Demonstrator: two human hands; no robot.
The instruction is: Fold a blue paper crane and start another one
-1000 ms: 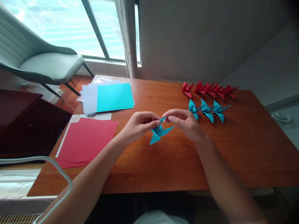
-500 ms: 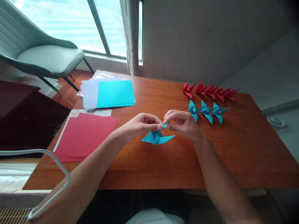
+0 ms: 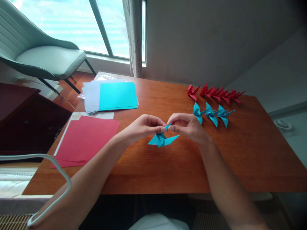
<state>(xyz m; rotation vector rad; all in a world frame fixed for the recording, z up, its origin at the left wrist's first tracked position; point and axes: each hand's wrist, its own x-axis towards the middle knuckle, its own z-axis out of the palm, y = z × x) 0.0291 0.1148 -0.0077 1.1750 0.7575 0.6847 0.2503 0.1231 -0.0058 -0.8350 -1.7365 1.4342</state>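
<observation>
The blue paper crane [image 3: 162, 140] hangs below the fingertips of both hands, over the middle of the bench [image 3: 153, 175]. The left forearm slants up from the lower left corner, and the left hand [image 3: 145, 126] — palm turned inward, thumb laid along the front — pinches the folded paper near its upper point. The right hand [image 3: 188, 126] meets it from the other side, thumb and curled forefinger closed on that narrow tip, its forearm rising from the lower right. Going left to right, a pale chair [image 3: 52, 60] stands before the bright window [image 3: 69, 25]; red sheets [image 3: 88, 137] lie on the bench's left end, with white sheets [image 3: 91, 95] and blue sheets [image 3: 117, 95] behind them. A curtain [image 3: 135, 38] hangs beside a grey wall [image 3: 187, 41]. Beyond the right hand stand three blue cranes [image 3: 211, 115] in a line — behind them, a row of red cranes [image 3: 223, 94].
</observation>
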